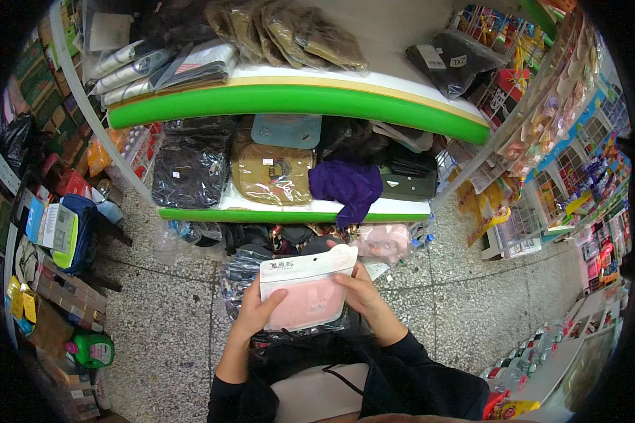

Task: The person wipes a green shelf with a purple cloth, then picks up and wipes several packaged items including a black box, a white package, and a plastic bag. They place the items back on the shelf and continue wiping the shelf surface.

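Observation:
Between my two hands is a flat plastic package (304, 304) with a white printed top and a folded pink fabric item showing through its front. My left hand (255, 308) grips its left edge, thumb on the front face. At the right edge my right hand (361, 288) grips it, thumb across the front near the white band. Below and behind it lie bagged dark patterned garments (235, 272), partly hidden by the package. A bagged pink item (386, 240) rests on the pile to the right.
Ahead stands a shelf with green edges (296, 106). Its lower board holds a bagged tan item (272, 172), a bagged black item (190, 169) and a purple cloth (346, 185). A green bottle (94, 350) stands at left; several clear bottles (529, 351) line the right.

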Demonstrator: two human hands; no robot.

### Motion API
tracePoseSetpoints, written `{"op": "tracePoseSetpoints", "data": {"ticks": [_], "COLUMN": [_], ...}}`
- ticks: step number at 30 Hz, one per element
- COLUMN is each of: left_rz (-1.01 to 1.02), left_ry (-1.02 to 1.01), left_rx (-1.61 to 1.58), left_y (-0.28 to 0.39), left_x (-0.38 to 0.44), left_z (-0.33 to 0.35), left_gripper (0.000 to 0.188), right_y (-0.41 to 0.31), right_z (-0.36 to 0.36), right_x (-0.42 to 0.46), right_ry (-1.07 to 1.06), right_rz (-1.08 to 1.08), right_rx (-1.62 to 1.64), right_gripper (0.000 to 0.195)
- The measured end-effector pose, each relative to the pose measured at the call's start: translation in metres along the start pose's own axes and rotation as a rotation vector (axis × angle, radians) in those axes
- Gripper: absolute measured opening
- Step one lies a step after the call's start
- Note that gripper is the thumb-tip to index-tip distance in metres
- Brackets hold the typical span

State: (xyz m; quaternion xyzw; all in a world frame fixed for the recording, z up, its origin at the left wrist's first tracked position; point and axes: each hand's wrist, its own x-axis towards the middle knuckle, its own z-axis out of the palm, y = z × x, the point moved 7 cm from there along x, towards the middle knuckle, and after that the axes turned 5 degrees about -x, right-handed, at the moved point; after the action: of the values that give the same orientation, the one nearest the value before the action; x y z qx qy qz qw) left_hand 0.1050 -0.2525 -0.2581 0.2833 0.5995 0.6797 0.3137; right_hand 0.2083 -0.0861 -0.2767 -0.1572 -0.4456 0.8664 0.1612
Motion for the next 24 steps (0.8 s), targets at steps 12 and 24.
{"op": "tracePoseSetpoints", "data": {"ticks": [12,24], "left_rz": [0.264,-0.020], "left_ry": [0.402,0.323], "left_rx": [0.315,0.593], "left_y": [0.002,-0.032], "left_x": [-0.039,-0.059], "left_z": [-0.079,-0.083], "left_gripper": [0.072,0.105], "right_y": [-0.067,-0.112], "right_z": [-0.104,-0.152], "right_x": [-0.007,-0.041], "right_ry": [0.168,0.113], "right_rz": [-0.246,-0.445], "right_rx": [0.195,0.360], "right_gripper": [0.058,0.052]}}
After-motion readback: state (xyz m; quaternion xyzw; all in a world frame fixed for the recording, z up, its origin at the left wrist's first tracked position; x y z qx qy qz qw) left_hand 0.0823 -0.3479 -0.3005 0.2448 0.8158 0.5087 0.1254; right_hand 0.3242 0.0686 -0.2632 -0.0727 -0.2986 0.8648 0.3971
